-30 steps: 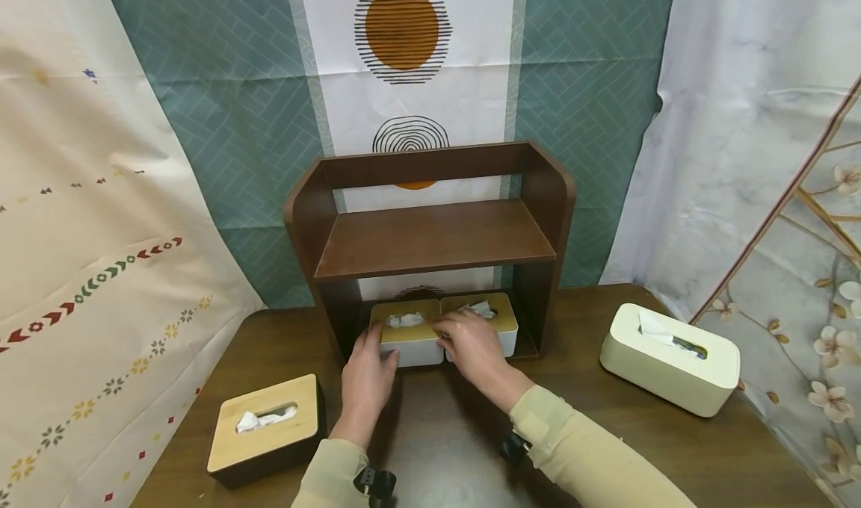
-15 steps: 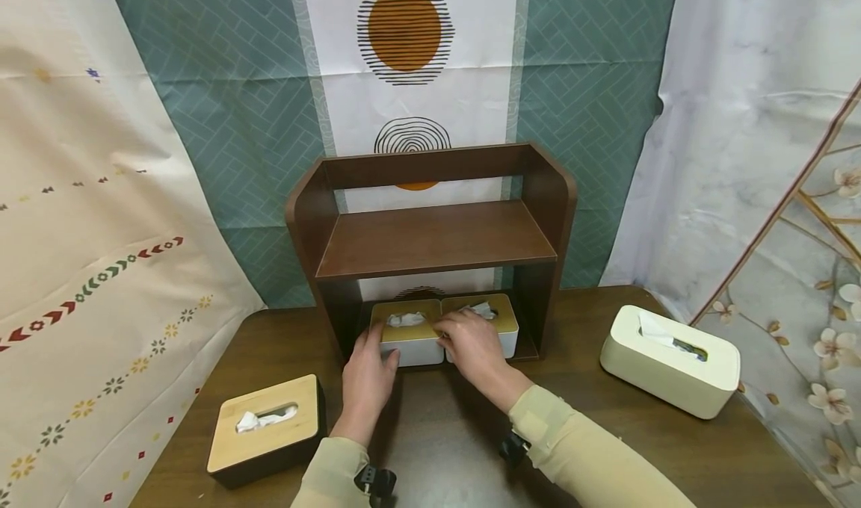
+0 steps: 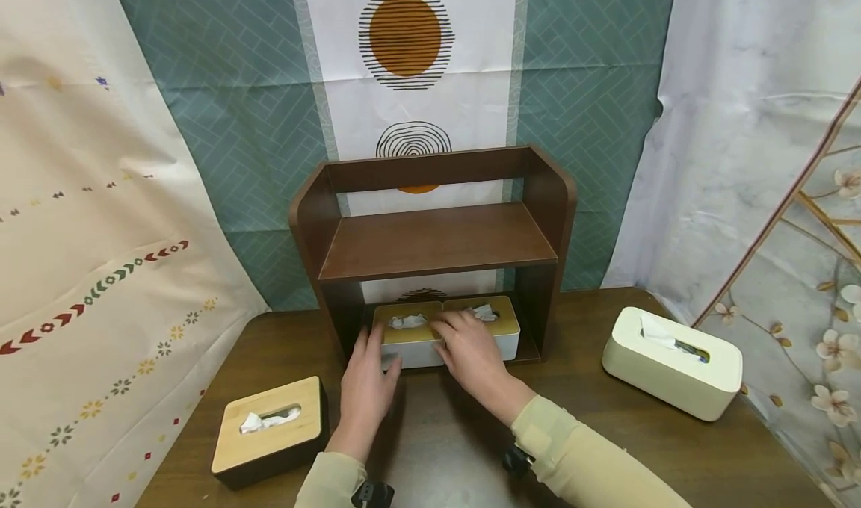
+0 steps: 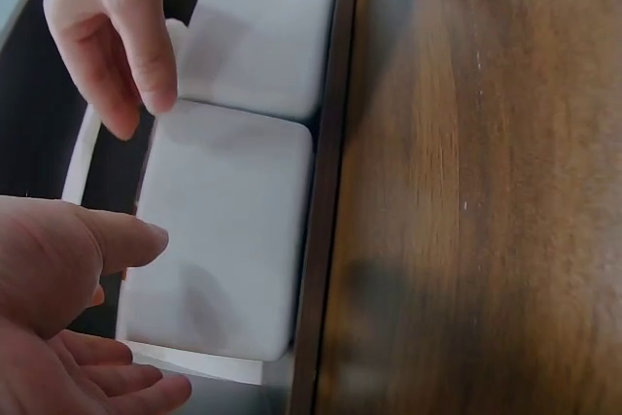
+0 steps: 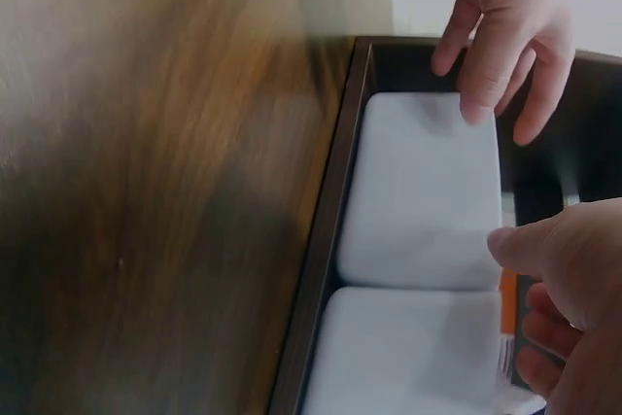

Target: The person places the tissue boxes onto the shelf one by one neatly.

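Note:
Two tissue boxes with white sides and wood-coloured lids stand side by side on the bottom level of a brown shelf. Around the left tissue box (image 3: 410,354) are both hands. My left hand (image 3: 366,385) is at its left end, fingers fairly straight, with the thumb (image 4: 131,240) near the front upper edge. My right hand (image 3: 474,358) is over the seam between the boxes, fingers bent loosely, thumb tip (image 5: 505,245) right at the left box's edge. It partly hides the right tissue box (image 3: 507,341). White tissue sticks out of both lids.
The shelf (image 3: 437,239) stands at the back of the brown table (image 3: 578,411). A black tissue box with a wooden lid (image 3: 296,411) lies at the front left. A longer cream tissue box (image 3: 666,377) sits on the right. Patterned cloths hang behind and at both sides.
Both hands have loosened slightly at the left tissue box, the right fingers lifting a little from its corner. The boxes keep their places on the shelf; the head view has shifted slightly.

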The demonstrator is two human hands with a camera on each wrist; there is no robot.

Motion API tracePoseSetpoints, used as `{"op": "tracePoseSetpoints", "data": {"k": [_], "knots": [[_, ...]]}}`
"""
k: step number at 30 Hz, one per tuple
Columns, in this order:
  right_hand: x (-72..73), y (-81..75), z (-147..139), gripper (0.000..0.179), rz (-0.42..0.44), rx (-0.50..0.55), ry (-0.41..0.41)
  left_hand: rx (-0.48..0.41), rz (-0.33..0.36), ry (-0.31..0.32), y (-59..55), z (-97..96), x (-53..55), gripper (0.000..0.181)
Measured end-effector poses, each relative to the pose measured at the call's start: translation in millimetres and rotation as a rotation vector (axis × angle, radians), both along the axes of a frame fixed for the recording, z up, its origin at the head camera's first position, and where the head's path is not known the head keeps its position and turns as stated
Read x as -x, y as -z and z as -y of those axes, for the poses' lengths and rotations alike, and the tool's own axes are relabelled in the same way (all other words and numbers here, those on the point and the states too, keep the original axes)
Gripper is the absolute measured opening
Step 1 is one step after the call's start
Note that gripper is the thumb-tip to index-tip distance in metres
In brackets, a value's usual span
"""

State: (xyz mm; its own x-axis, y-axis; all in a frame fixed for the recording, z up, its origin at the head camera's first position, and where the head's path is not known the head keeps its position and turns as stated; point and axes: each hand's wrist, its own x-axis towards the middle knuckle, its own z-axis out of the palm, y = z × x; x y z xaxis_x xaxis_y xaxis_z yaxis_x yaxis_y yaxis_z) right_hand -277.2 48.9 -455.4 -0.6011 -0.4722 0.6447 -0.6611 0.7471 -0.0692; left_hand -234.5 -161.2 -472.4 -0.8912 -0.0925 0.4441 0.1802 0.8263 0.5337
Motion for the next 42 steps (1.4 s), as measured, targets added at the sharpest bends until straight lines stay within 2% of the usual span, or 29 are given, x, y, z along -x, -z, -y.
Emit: {"op": "tracePoseSetpoints", "data": {"k": [6, 14, 18, 25, 29, 34, 42], "knots": [[-16.3, -3.2, 9.9, 0.052, -0.013, -0.032, -0.031, 0.065, -0.011, 0.008, -7.5, 2.2, -18.7, 0.069], [-39.1, -7.2, 24.7, 0.070, 0.042, -0.079, -0.066, 0.220, -0.085, 0.015, -16.8, 9.1, -42.1, 0.068], [-46.9, -8.6, 31.4, 0.077, 0.070, -0.096, -0.080, 0.278, -0.096, 0.002, -21.9, 15.4, -50.8, 0.068], [-58.5, -9.4, 44.6, 0.082, 0.102, -0.134, -0.101, 0.305, -0.051, -0.015, -28.7, 31.9, -64.4, 0.069], [-65.8, -8.5, 52.7, 0.085, 0.123, -0.176, -0.110, 0.315, -0.049, -0.026, -29.6, 43.3, -72.7, 0.070], [-71.9, -4.4, 64.0, 0.086, 0.101, -0.213, -0.133, 0.320, -0.041, -0.044, -28.8, 59.1, -81.9, 0.070], [-80.2, 2.2, 82.5, 0.086, 0.077, -0.243, -0.135, 0.315, -0.082, -0.083, -26.1, 83.6, -91.9, 0.069]]}}
